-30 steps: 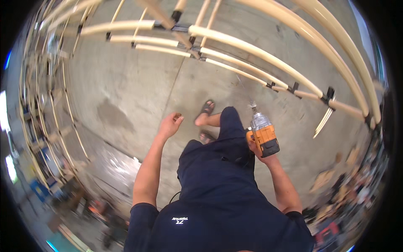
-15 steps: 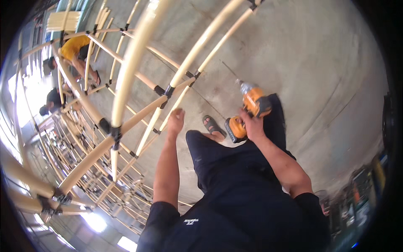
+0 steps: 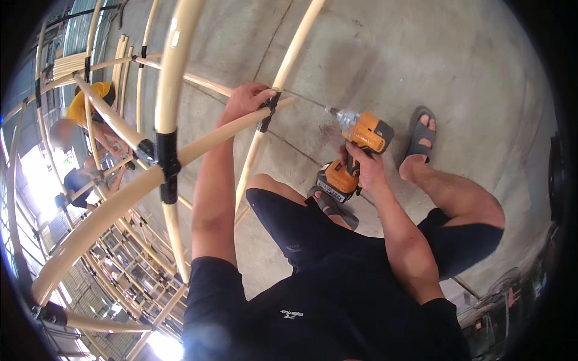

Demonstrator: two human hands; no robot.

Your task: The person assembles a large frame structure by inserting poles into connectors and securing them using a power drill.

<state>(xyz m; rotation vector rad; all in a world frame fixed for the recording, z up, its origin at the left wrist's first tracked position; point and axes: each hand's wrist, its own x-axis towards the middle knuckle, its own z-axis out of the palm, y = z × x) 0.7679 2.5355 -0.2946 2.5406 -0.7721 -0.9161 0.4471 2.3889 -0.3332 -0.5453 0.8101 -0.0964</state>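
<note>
Blocky orange plastic drill (image 3: 369, 133) in right hand (image 3: 368, 168)

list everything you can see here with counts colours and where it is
cream pipes: many, cream, joined as framework across the left
pipe joints: several, black, at pipe crossings
cordless driver: one, orange and black, right of centre
long bit: one, greyish, on the driver's nose
co-workers: two, one yellow top, one dark, far left
concrete floor: one, grey, underneath
sandals: two, grey, on the feet
left grip: one, bare, at a black joint
right grip: one, bare, around the driver's handle
</note>
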